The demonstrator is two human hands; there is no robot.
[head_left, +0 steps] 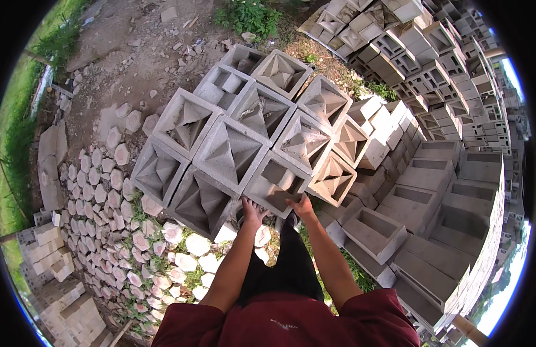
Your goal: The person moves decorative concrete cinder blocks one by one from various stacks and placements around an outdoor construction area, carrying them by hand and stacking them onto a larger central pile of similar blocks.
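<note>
A square grey concrete breeze block (263,184) with a recessed inner pattern sits at the near edge of a stack of similar blocks. My left hand (253,213) is at its near left edge, with the fingers bent over the rim. At the near right corner, my right hand (303,207) grips the same block, fingers pressed on its edge. The undersides of both hands' grip are hidden. Touching this block on its far left is a block with a pyramid-like relief (232,151). Another patterned block (201,199) stands to the left of my left hand.
Long hollow concrete blocks (375,231) are piled on the right, with taller block stacks (435,75) beyond. Hexagonal pavers (106,191) cover the ground on the left. Bare dirt with rubble (135,58) lies farther off, and a green bush (249,16) grows at the far side.
</note>
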